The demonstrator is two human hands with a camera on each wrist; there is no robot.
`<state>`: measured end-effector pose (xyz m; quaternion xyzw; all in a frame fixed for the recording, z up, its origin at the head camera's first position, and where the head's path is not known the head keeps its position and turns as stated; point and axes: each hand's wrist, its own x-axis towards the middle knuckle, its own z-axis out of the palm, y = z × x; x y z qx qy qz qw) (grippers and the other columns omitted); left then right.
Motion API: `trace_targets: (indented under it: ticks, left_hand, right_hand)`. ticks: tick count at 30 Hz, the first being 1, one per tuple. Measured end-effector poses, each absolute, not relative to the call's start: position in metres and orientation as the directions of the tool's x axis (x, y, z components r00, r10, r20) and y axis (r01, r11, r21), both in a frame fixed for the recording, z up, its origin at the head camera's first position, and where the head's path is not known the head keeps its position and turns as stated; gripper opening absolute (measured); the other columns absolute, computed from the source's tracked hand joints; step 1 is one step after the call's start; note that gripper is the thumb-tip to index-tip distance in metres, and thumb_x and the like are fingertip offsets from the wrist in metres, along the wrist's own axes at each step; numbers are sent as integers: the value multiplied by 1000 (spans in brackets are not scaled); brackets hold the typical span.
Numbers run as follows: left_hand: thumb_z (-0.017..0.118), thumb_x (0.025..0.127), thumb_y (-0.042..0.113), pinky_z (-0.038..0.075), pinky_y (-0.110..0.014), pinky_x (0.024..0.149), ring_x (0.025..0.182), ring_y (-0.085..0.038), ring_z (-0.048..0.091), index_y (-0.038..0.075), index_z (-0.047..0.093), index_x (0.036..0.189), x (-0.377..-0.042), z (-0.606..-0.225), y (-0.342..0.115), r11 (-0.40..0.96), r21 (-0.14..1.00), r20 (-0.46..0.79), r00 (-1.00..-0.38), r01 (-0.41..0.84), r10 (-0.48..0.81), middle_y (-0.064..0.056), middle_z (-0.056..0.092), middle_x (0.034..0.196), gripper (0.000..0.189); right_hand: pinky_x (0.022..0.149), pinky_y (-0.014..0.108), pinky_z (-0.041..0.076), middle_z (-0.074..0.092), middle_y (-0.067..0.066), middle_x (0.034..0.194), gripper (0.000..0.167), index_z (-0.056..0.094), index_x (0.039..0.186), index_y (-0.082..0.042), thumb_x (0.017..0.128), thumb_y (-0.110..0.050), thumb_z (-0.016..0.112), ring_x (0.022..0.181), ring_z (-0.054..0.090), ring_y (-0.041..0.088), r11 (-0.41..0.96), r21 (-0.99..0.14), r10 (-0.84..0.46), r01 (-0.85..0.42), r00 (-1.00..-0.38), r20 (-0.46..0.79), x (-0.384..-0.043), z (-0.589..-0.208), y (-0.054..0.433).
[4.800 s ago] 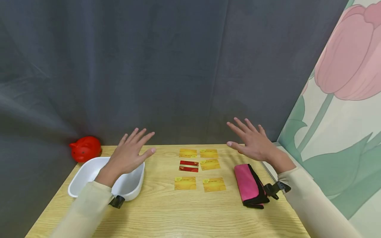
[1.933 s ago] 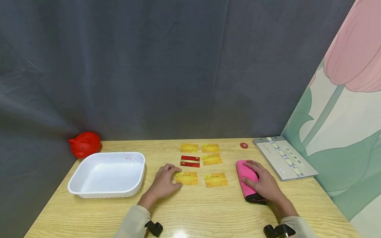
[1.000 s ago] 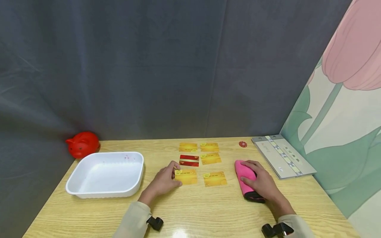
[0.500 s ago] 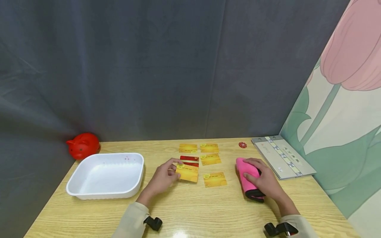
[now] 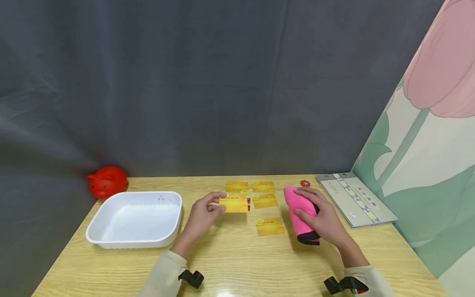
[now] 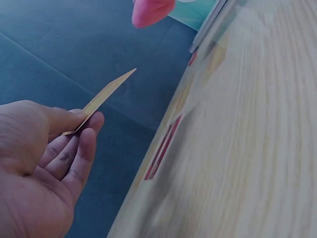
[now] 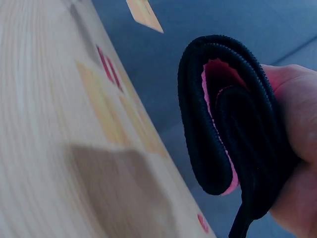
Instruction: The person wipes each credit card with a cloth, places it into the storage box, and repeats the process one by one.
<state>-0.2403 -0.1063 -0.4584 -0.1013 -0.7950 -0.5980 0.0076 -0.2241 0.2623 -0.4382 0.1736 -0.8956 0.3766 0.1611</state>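
Note:
In the head view my left hand (image 5: pixel 202 215) pinches a yellow card (image 5: pixel 233 203) by its left edge and holds it raised above the table. The left wrist view shows the thumb on one face of the card (image 6: pixel 106 98) and fingers behind it. Behind the raised card, a red card (image 5: pixel 249 205) lies mostly hidden. My right hand (image 5: pixel 324 216) grips a folded pink cloth with black edging (image 5: pixel 298 206), lifted over its shadow. Its layered black end (image 7: pixel 190 124) faces the right wrist camera. Between the hands, several yellow cards (image 5: pixel 270 227) lie flat.
A white plastic basin (image 5: pixel 130 243) stands at the left, with a red piggy bank (image 5: pixel 106 182) behind it. A red poker chip (image 5: pixel 305 183) and a grey ring-bound album (image 5: pixel 350 198) lie at the back right. A dark curtain (image 5: pixel 208 90) borders the table's far edge.
Both hands came down from raised, spread positions, one to a yellow card, the other to the pink cloth. Both have since lifted these off the table; the card now covers most of the red one.

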Motion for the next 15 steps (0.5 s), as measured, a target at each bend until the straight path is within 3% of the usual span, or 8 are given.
trace_targets:
  ticks: [2,4,9,15]
  left_hand:
    - [72,97,13,62,-42,80,96,-35,73,26,70,129,-240,-456,-104,258,950,143,-979,177,145,-11,65,123,34]
    - [71,98,13,62,-47,82,98,-35,75,25,70,129,-240,-455,-101,251,950,156,-978,187,140,-12,66,122,33]
    - [72,97,12,63,-47,83,95,-32,76,20,71,127,-240,-454,-95,231,949,189,-975,213,119,-13,68,117,32]
    - [75,94,10,62,-49,81,92,-36,75,18,72,123,-240,-456,-89,176,961,198,-975,213,97,-13,69,111,30]
  right_hand:
    - [97,11,43,57,5,145,52,64,140,-20,91,-19,80,128,51,20,635,-635,-200,-440,-888,414,-225,-435,255]
    - [97,13,45,57,4,145,52,64,140,-20,91,-19,80,130,51,20,609,-657,-210,-444,-889,406,-226,-433,247]
    - [97,18,50,55,3,147,52,64,140,-20,90,-18,81,132,52,21,544,-698,-236,-466,-883,405,-227,-428,223]
    - [95,18,53,55,2,147,52,65,138,-21,89,-12,81,132,52,12,436,-727,-289,-531,-847,445,-229,-426,195]
